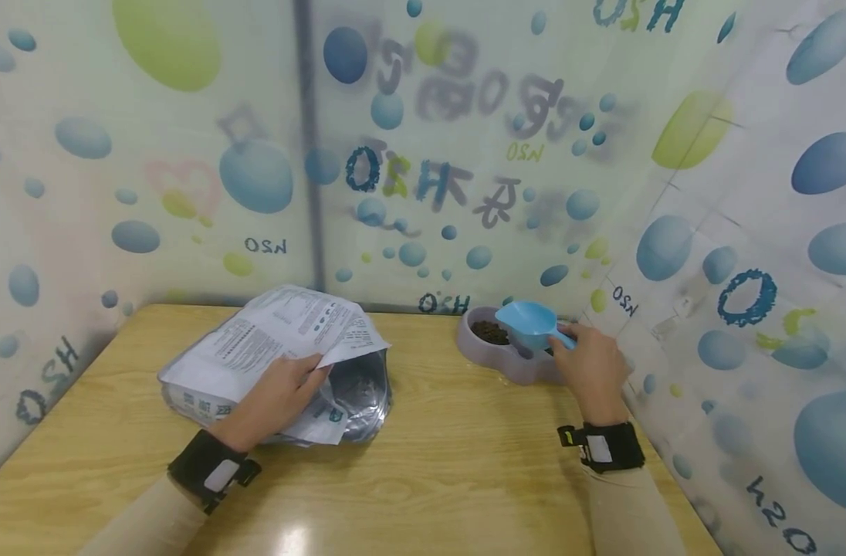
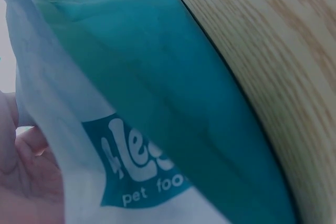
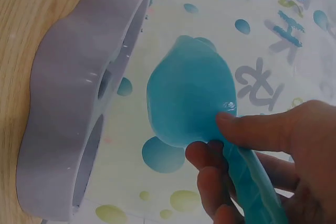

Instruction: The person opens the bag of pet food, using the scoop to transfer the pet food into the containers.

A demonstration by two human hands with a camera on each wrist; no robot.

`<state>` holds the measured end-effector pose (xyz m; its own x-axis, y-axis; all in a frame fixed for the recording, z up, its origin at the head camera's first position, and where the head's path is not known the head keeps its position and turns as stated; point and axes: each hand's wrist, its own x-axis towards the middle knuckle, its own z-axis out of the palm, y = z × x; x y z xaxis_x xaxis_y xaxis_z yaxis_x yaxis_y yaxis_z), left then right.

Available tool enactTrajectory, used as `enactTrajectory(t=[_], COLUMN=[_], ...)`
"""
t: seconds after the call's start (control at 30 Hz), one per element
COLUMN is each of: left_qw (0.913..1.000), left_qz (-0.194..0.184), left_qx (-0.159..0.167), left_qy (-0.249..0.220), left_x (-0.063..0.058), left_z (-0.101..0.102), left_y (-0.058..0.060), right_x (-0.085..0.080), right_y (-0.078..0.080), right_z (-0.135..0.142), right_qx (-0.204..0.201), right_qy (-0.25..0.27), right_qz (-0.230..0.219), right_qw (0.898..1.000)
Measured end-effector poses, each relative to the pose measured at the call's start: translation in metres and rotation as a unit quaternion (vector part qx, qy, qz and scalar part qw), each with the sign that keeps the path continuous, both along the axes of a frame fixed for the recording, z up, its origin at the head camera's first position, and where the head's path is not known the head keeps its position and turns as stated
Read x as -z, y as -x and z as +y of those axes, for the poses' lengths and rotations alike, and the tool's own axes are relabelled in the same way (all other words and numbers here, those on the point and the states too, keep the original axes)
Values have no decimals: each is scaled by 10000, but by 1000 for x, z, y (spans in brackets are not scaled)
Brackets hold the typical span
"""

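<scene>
A white pet food bag (image 1: 256,332) lies on its side at the left of the table, its silver-lined mouth facing right. My left hand (image 1: 284,394) grips the upper edge of that mouth between thumb and fingers. The left wrist view shows the bag's teal and white printed face (image 2: 142,166) up close. Over on the right, my right hand (image 1: 593,367) holds a light blue scoop (image 1: 530,320) by its handle, above a grey double pet bowl (image 1: 485,359). Brown kibble (image 1: 489,333) sits in the bowl's left compartment; the scoop partly covers the other one. The scoop's contents are hidden.
The wooden table (image 1: 423,486) carries the bag and the bowl. A printed curtain (image 1: 409,224) with bubble patterns hangs behind the table's back edge and along the right side, close to the bowl and my right hand.
</scene>
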<state>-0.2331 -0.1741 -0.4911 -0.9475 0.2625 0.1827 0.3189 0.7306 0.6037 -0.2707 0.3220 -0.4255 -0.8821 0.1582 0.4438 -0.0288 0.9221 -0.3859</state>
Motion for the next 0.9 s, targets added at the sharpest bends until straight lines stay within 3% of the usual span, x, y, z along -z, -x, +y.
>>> enactTrajectory(t=[0.5,0.73,0.9], left_qw=[10000,9998,9997], left_qz=[-94,156,219], left_qx=[-5,38,40], left_qy=[5,-84,-65], left_x=[0,1,0], left_z=[-1,-1,0], left_y=[0,-1,-2], right_x=[9,12,12], right_y=[0,1,1], right_z=[-19,-23,-26], right_qx=[-707,-754,-1056], right_qy=[-117,-152,-213], right_qz=[259,177,224], right_qw=[9971,9969,9939])
